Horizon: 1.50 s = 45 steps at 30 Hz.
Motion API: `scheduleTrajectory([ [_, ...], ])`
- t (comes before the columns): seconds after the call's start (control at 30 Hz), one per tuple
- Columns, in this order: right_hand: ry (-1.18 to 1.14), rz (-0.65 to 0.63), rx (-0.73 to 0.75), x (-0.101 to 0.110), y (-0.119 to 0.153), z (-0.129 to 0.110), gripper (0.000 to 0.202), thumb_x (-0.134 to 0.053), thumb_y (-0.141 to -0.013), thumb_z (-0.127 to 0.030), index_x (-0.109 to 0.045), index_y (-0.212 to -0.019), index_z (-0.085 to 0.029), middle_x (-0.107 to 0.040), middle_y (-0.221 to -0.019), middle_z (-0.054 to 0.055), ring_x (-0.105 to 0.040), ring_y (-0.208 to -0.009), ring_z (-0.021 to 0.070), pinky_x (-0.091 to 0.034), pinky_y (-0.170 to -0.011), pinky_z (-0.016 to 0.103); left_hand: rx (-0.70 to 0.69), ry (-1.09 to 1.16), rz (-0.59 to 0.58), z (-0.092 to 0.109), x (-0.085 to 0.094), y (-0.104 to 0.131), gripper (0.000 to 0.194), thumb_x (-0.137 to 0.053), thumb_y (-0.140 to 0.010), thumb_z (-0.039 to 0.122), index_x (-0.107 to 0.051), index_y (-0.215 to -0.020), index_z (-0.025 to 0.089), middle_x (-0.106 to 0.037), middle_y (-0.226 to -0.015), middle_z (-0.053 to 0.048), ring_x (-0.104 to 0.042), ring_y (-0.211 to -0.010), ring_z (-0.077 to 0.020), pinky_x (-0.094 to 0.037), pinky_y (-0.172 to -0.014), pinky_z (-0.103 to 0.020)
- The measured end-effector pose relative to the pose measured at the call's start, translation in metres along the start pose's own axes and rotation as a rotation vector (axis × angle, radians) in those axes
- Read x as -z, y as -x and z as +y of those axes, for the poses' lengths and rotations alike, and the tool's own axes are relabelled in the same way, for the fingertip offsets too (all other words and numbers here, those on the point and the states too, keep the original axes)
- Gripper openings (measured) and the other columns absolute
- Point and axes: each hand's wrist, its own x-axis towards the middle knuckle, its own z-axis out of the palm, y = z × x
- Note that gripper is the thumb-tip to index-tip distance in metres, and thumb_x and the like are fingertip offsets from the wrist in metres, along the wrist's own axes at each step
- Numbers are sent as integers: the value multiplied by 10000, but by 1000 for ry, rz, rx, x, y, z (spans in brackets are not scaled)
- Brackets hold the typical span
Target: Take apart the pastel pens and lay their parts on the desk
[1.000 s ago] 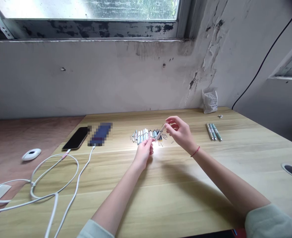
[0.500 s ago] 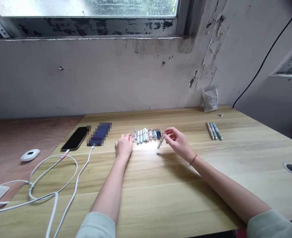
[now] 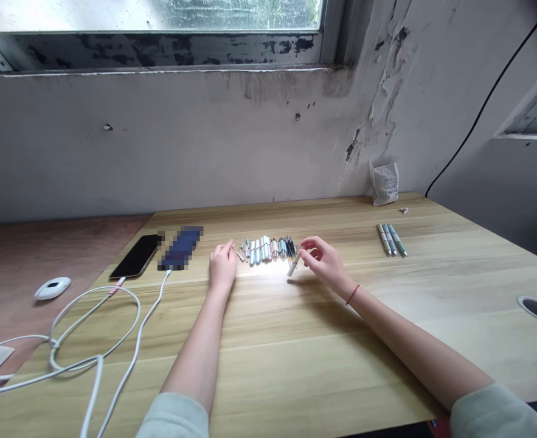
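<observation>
My right hand point(image 3: 322, 260), right of centre, pinches a tilted white pen barrel point(image 3: 294, 264) between bent fingertips. My left hand point(image 3: 223, 266), at the centre-left, is loosely curled beside the small pen parts point(image 3: 243, 249); I can't tell whether it grips anything. A row of pen pieces point(image 3: 266, 249) lies mid-frame on the pale wood-grain table point(image 3: 295, 359), with three pens point(image 3: 391, 239) at the right. Behind stands a stained, peeling wall point(image 3: 181, 140), under a window point(image 3: 168, 15) at the upper left.
</observation>
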Motion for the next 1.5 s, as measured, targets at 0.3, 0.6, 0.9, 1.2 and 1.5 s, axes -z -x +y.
scheduleTrajectory([
  [0.3, -36, 39, -16, -1, -2, -4, 341, -535, -823, -344, -561, -1113, -167, -643, -955, 83, -613, -696, 155, -519, -581, 286, 6, 51, -51, -1, -4, -19, 212, -446, -870, 312, -602, -968, 208, -689, -988, -73, -620, -962, -215, -448, -816, -311],
  [0.6, -26, 31, 28, -11, -3, -14, 269, -545, -820, -352, -616, -997, -163, -652, -897, 84, -605, -677, 152, -516, -570, 277, -169, 33, -195, 6, -4, -17, 189, -427, -880, 325, -576, -913, 214, -677, -996, -56, -607, -963, -197, -428, -871, -329],
  [0.9, 261, 13, 410, -46, -14, -14, 175, -483, -877, -258, -592, -1005, -210, -643, -952, 78, -617, -803, 177, -524, -687, 311, -175, -21, -227, 1, -8, -14, 246, -404, -892, 331, -596, -996, 218, -690, -953, -61, -636, -876, -211, -458, -783, -305],
  [1.2, 657, -28, 674, -72, -31, 13, 221, -414, -902, -170, -612, -997, -201, -668, -1003, 80, -599, -872, 200, -467, -772, 329, -389, -8, -454, 0, 1, -10, 574, -482, -811, 512, -470, -1308, 226, -355, -1448, -45, -218, -1374, -241, -227, -1107, -404],
  [1.5, 777, -79, 692, -78, -29, 14, 202, -429, -888, -146, -620, -920, -202, -660, -946, 80, -575, -834, 202, -410, -771, 337, -414, -85, -550, 1, 3, -7, 730, -471, -783, 608, -304, -1410, 273, -291, -1476, -33, -172, -1386, -252, -148, -1119, -458],
])
